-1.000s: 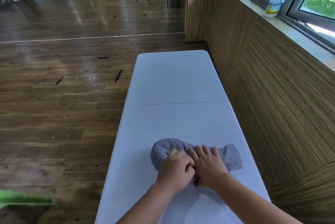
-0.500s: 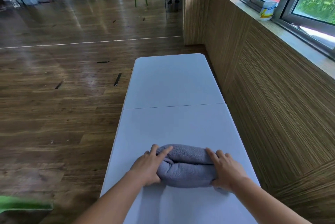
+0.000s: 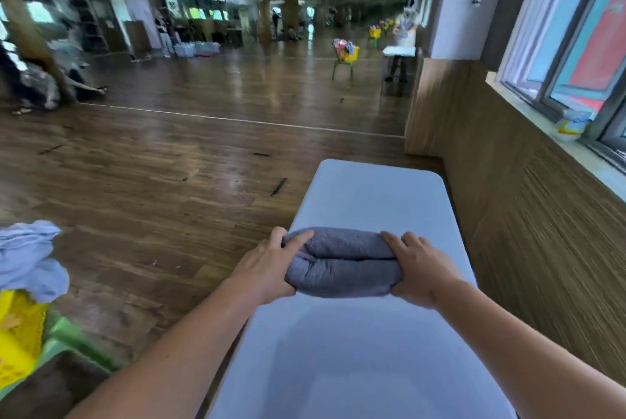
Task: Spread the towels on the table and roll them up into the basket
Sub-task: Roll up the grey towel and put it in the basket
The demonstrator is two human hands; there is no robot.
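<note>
Gripping each end of the rolled grey towel (image 3: 342,262), the left hand (image 3: 267,269) and right hand (image 3: 418,271) keep their grip clamped on it, the roll's long axis running crosswise between them at the white surface (image 3: 366,191); whether it rests there or is just lifted I cannot tell. The yellow basket (image 3: 17,334) sits low to the left on a green chair (image 3: 78,344), nearer the left hand, with pale blue towels (image 3: 30,259) heaped above it, so the carry looks leftward over bare wooden floor (image 3: 169,181) with nothing between.
</note>
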